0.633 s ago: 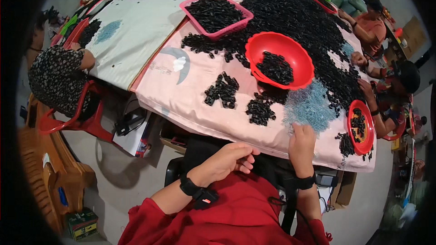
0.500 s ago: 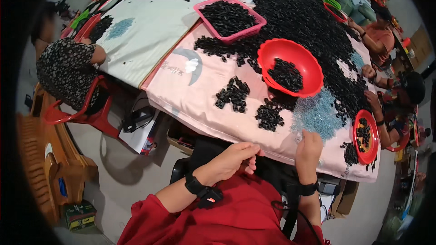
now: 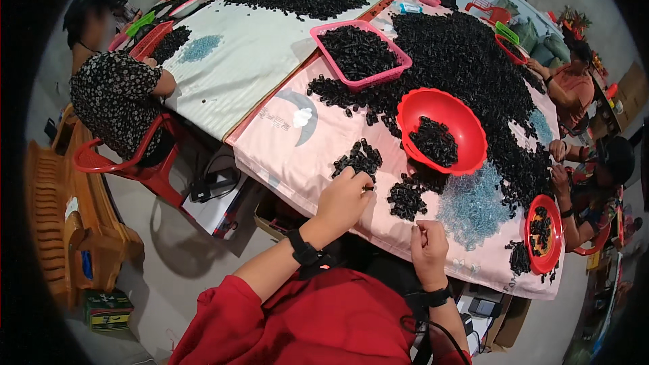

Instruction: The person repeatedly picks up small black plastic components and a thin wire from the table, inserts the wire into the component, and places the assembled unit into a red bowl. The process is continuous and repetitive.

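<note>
My left hand reaches over the table's near edge, beside a small heap of short black tubular pieces. Its thumb and fingers pinch what looks like one small black piece. Closer to me, my right hand is closed with thumb and fingertips together; whatever it may hold is too small to make out. It is just left of a heap of tiny clear bluish pieces. Between and beyond the hands lies a second small black heap.
A red scalloped bowl and a pink basket hold black pieces, with a large black heap behind. A red plate is at right. Co-workers sit along both sides; a red chair stands at left.
My left hand has moved forward from near my body to the small black heap. My right hand has shifted left, away from the bluish heap. The view has tilted slightly.
</note>
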{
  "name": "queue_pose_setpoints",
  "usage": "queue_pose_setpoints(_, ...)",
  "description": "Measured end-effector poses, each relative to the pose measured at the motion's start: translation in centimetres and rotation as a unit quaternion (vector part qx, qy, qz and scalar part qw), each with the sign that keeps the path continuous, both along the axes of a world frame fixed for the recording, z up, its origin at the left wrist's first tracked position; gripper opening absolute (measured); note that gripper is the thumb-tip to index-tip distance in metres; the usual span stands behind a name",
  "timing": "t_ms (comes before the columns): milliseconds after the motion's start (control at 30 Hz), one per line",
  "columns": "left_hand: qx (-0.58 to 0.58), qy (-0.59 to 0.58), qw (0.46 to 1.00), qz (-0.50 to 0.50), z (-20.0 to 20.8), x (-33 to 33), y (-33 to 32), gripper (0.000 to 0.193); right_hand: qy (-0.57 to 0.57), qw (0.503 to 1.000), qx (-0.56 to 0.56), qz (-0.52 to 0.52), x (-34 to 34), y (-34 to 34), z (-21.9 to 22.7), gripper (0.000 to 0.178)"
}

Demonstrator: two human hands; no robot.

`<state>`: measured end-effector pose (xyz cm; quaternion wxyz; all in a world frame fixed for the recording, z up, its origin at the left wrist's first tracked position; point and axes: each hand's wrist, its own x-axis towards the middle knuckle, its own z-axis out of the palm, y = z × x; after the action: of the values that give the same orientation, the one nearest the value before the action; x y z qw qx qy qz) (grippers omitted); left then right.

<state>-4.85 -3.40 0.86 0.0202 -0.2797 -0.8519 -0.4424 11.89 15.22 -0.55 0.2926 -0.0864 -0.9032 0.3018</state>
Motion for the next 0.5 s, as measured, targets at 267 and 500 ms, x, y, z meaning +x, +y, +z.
queue_pose_setpoints(267, -0.006, 0.074, 0.997, 0.004, -3.0, -0.6, 1.0, 0.016, 0.026, 0.999, 0.016, -0.015, -0.5, 0.0, -0.9, 0.012)
queue_pose_setpoints(500, -0.004, 0.069, 0.997, -0.022, -3.4, -1.1, 0.4, 0.021, 0.045, 0.996, 0.079, -0.018, -0.7, -0.1, -1.8, 0.014)
